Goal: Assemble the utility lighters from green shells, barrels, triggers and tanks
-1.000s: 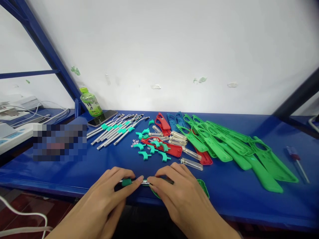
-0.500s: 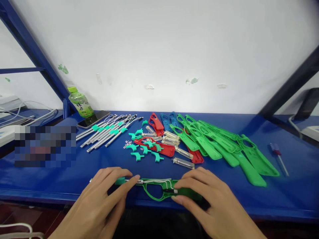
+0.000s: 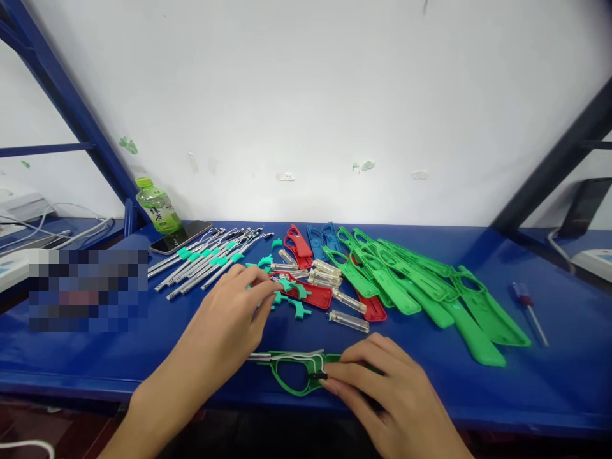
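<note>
In front of me near the table edge lies a green lighter casing half [image 3: 288, 390] with an oval opening, holding a metal tube [image 3: 261, 357], white wires [image 3: 313, 361] and a small black part [image 3: 317, 376]. My right hand [image 3: 382, 389] grips the casing at its right end, its thumb and fingertips by the black part. My left hand [image 3: 239, 306] is over the loose teal triggers [image 3: 299, 308], with thumb and index finger pinched at one teal trigger [image 3: 287, 285] above a red casing half [image 3: 315, 296]. The hand partly hides other triggers.
Clear lighter fuel tanks [image 3: 349, 320] lie mid-table, with green casing halves [image 3: 396, 287] piled to the right. Metal tubes with wires [image 3: 201, 261] lie left, near a phone [image 3: 182, 236] and bottle [image 3: 160, 207]. A screwdriver [image 3: 530, 309] is far right; blue casing halves [image 3: 322, 239] are behind.
My left hand has left the casing's tube end and moved up and forward to the teal triggers. My right hand still holds the casing. The view has shifted slightly.
</note>
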A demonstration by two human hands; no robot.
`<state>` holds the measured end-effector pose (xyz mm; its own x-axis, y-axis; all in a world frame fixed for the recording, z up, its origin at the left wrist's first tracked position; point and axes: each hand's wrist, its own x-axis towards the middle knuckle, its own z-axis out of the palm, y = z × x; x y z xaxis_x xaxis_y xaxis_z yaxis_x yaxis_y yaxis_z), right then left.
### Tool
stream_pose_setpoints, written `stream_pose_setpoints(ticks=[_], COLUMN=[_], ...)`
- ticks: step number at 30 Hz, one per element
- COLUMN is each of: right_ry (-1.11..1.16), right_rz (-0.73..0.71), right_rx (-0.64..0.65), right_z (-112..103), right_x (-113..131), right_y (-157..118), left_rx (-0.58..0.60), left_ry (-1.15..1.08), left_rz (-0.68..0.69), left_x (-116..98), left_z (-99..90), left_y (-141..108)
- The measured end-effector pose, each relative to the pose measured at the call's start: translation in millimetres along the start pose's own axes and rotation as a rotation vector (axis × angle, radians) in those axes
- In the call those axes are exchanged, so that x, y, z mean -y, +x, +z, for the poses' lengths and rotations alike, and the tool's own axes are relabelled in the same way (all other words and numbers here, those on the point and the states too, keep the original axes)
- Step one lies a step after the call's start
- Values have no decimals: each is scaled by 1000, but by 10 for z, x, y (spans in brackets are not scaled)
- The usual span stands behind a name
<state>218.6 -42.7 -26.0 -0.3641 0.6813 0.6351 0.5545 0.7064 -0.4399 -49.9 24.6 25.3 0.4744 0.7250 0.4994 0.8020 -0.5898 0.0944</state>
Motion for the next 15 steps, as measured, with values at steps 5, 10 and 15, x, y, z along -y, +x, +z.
stream_pose_setpoints(ticks=[5,10,15], right_ry=[-8,-10,-4], right_rz=[2,22,30], right_rx=[-9,-1,12], right_z=[17,34,20], right_x=[-5,-4,-3], right_y=[-13,-16,-11], left_rx=[81,156,213], left_ry=[0,7,8], left_rz=[-53,-93,-112], left_x=[175,212,195], left_z=[23,24,33], left_y=[-10,53,101])
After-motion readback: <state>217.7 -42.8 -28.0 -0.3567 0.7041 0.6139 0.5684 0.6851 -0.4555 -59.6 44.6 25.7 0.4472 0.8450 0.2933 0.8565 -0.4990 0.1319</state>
